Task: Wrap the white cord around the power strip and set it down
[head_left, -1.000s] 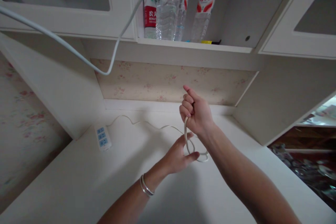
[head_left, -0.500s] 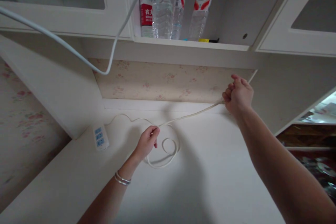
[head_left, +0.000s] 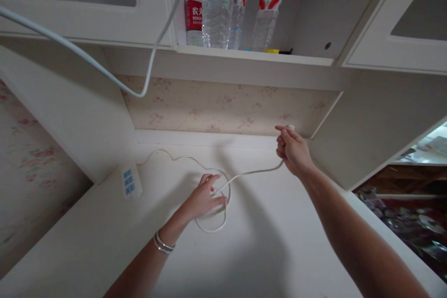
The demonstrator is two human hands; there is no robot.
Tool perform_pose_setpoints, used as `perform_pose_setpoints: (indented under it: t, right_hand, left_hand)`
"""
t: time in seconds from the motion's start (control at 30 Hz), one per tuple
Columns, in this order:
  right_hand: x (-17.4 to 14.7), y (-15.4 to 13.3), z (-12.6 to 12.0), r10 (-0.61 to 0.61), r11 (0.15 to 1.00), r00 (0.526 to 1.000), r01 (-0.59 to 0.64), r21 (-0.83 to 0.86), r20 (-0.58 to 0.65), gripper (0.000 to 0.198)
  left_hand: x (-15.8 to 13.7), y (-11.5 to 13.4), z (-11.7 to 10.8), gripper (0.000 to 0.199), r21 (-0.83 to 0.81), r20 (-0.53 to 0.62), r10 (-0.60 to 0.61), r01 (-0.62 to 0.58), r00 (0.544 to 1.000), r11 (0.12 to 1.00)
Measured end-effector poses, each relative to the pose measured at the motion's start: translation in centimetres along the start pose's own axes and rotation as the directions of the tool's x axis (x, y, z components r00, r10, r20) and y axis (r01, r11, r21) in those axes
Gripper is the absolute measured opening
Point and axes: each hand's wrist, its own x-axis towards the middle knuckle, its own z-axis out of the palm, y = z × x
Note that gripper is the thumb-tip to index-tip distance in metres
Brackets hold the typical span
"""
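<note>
A thin off-white power cord (head_left: 256,172) runs from the loose coil on the white desktop up to my right hand (head_left: 295,151), which is closed round it near the back wall. A small pale piece, perhaps the plug, shows above that hand's knuckles. My left hand (head_left: 206,198), wearing two silver bangles, is just over the coil with thumb and fingers apart. The cord passes between them; whether they touch it I cannot tell. To the left lies a white power strip (head_left: 132,181) with blue socket faces, joined to the cord.
Overhead, an open cabinet shelf (head_left: 256,55) holds several plastic bottles (head_left: 267,16) and a yellow-and-black item. A thick white cable (head_left: 84,63) crosses the upper left, close to the camera. Side panels flank the desktop (head_left: 244,251), with cluttered things beyond at right.
My right hand has moved left and down, slackening the cord. My left hand has let go of its pinch and spread its fingers over the coil.
</note>
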Motion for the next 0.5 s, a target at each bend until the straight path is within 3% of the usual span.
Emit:
perform_pose_setpoints:
  t: [0.1, 0.27, 0.37, 0.5]
  right_hand:
    - [-1.5, -1.1, 3.3, 0.011, 0.989, 0.997, -0.022, 0.146, 0.075, 0.023]
    - [-2.6, -2.9, 5.9, -0.085, 0.940, 0.996, 0.069, 0.335, 0.035, 0.014]
    - [-1.6, -3.5, 5.1, -0.165, 0.925, 0.982, 0.186, 0.331, -0.089, 0.010]
    - [1.7, -4.1, 0.4, -0.282, 0.926, 0.918, 0.336, 0.173, -0.278, 0.005]
  left_hand:
    - [-0.2, -0.7, 1.6, 0.058, 0.055, 0.085, -0.049, 0.044, 0.995, 0.997]
    - [-0.8, -1.1, 2.4, 0.038, -0.228, 0.344, -0.190, 0.278, 0.920, 0.933]
    - [-1.8, -1.5, 1.3, 0.034, -0.423, 0.277, -0.248, 0.349, 0.928, 0.836]
    - [-3.5, -2.6, -3.0, 0.032, -0.606, 0.265, -0.301, 0.401, 0.916, 0.687]
